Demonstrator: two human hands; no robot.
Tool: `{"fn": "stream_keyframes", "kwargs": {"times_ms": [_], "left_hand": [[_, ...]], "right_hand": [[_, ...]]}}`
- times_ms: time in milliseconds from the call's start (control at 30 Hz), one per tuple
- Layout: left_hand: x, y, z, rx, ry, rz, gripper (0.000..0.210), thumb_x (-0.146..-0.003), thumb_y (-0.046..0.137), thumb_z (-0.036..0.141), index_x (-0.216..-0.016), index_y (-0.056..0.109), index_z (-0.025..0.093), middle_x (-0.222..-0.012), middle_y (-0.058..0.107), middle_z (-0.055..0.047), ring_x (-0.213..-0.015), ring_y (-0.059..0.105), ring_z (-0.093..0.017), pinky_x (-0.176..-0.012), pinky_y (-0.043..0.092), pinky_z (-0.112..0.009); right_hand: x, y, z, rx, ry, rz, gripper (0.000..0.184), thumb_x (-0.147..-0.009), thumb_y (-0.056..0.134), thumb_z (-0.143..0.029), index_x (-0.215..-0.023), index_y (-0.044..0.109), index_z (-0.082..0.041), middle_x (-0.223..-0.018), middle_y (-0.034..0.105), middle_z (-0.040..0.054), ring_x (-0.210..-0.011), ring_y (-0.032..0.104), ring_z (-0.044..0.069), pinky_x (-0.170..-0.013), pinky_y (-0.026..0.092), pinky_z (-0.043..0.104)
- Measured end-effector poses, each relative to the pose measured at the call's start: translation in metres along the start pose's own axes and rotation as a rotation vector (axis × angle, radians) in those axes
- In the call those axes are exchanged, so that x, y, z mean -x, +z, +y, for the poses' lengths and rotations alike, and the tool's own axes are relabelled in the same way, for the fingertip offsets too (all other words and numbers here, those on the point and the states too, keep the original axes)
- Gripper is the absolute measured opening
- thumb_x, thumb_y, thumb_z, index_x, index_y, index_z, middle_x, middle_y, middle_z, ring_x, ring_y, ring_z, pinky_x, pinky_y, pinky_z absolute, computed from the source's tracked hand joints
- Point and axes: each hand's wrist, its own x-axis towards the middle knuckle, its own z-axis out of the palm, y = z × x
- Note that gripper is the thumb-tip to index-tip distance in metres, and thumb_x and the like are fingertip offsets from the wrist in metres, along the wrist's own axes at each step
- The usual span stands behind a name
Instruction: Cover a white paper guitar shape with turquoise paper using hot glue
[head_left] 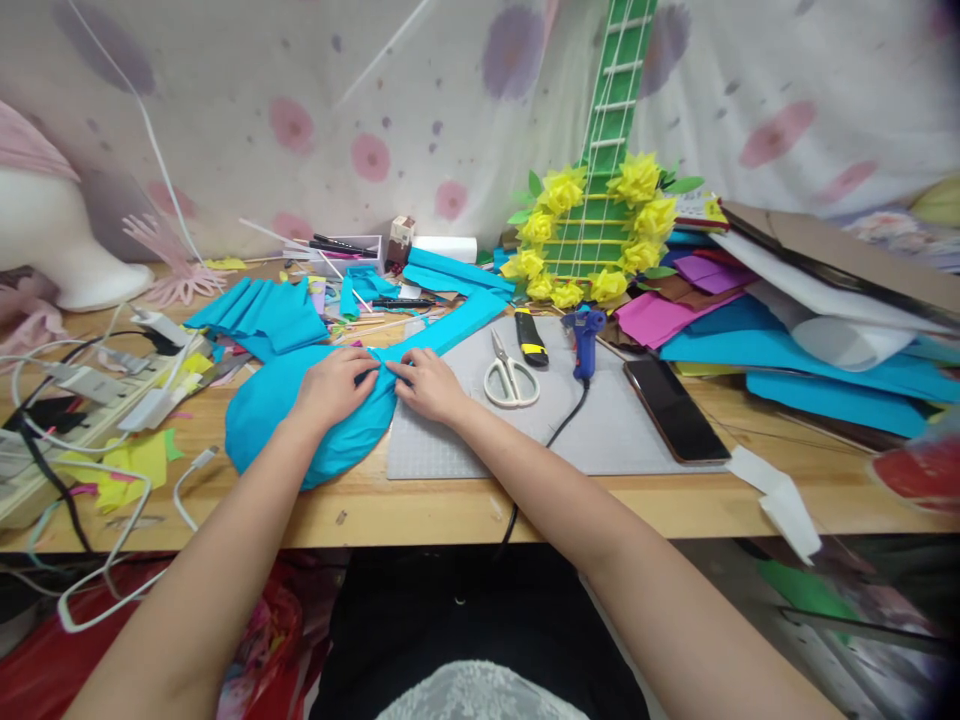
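Note:
A rounded shape covered in blue crepe paper (266, 425) lies at the table's front, with a long blue neck (469, 322) running from it toward the back right. My left hand (337, 385) rests on top of the round part, its fingers curled in on the paper near the base of the neck. Just to its right, my right hand (429, 387) pinches the paper at the same joint. The fingertips of both hands nearly meet there. A crumpled, pleated piece of blue paper (262, 312) lies behind the round part.
On a grey cutting mat (600, 430) are scissors (511, 383), a utility knife (531, 338) and a blue glue gun (584, 340). A phone (675, 410) overlaps its right edge. Behind stands a green paper guitar (604, 190) with yellow flowers. Cables and a power strip (75, 420) crowd the left; paper sheets (795, 350) are piled right.

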Motion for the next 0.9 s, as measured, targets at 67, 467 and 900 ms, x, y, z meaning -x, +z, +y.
{"fn": "stream_keyframes", "kwargs": {"times_ms": [67, 467, 900], "left_hand": [[-0.0004, 0.0001, 0.0002, -0.01, -0.003, 0.007, 0.039, -0.086, 0.041, 0.037, -0.107, 0.067, 0.019, -0.117, 0.063, -0.008, -0.113, 0.055, -0.023, -0.097, 0.045, -0.036], [-0.0025, 0.0067, -0.0041, 0.035, -0.018, -0.03, 0.04, -0.085, 0.04, 0.036, -0.11, 0.067, 0.02, -0.126, 0.06, -0.006, -0.123, 0.05, -0.021, -0.107, 0.038, -0.038], [-0.0015, 0.0034, -0.0037, 0.051, -0.008, 0.003, 0.04, -0.084, 0.044, 0.037, -0.11, 0.065, 0.017, -0.121, 0.062, -0.009, -0.12, 0.05, -0.023, -0.105, 0.039, -0.036]], "right_hand": [[0.0005, -0.0007, -0.0003, 0.033, -0.018, -0.006, 0.04, -0.091, 0.042, -0.029, -0.127, 0.057, -0.02, -0.113, 0.057, 0.0093, -0.101, 0.046, 0.023, -0.091, 0.037, 0.035], [0.0087, 0.001, -0.0088, 0.079, -0.056, 0.013, 0.049, -0.09, 0.041, -0.026, -0.138, 0.043, -0.016, -0.122, 0.052, 0.0136, -0.107, 0.042, 0.027, -0.09, 0.039, 0.041], [0.0099, 0.0011, -0.0046, -0.039, -0.065, 0.043, 0.035, -0.087, 0.045, -0.021, -0.115, 0.067, -0.017, -0.115, 0.062, 0.0061, -0.104, 0.045, 0.022, -0.093, 0.039, 0.034]]}}
